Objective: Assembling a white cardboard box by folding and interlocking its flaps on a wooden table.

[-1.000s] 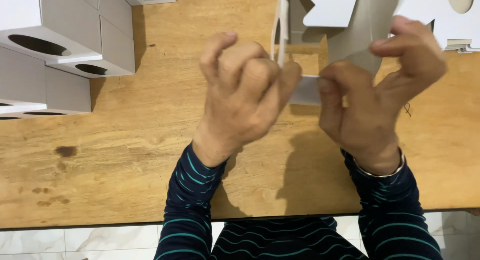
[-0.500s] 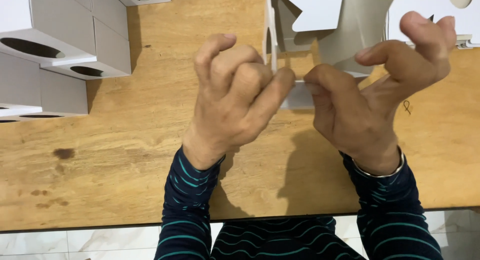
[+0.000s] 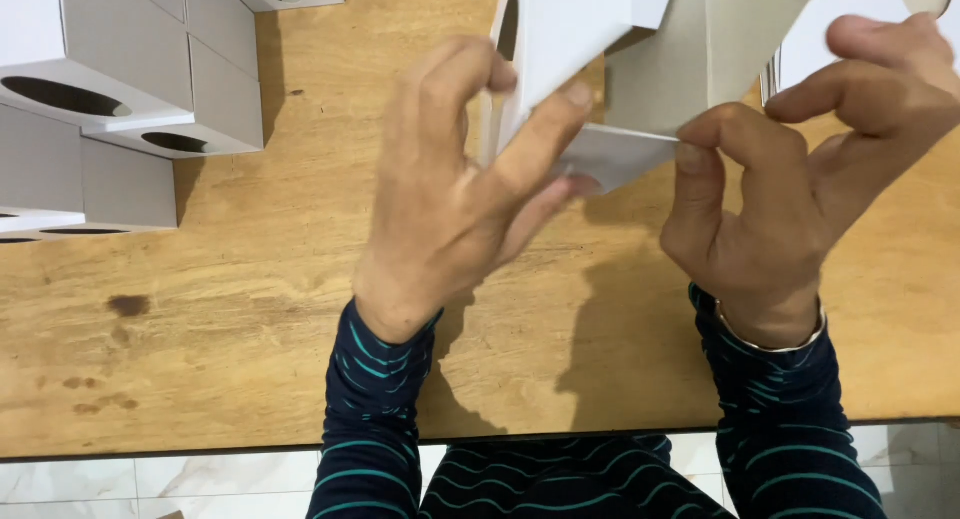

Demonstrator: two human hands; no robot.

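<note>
Head view looks down on a wooden table [image 3: 250, 309], where a person folds a white and grey cardboard box [image 3: 640, 39] held up at the top centre of the frame. Left hand [image 3: 460, 199] has its fingers closed round the box's white panel, thumb pressed on its face. Right hand [image 3: 800, 179] pinches a small flap [image 3: 620, 154] between thumb and forefinger. Finished boxes [image 3: 120, 89] with oval cut-outs stand stacked in the upper left.

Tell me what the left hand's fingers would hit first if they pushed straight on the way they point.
The left hand points up and right; its fingertips already press the white cardboard box both hands are folding. Beyond it, probably the grey cardboard panel, though depth is unclear.
</note>
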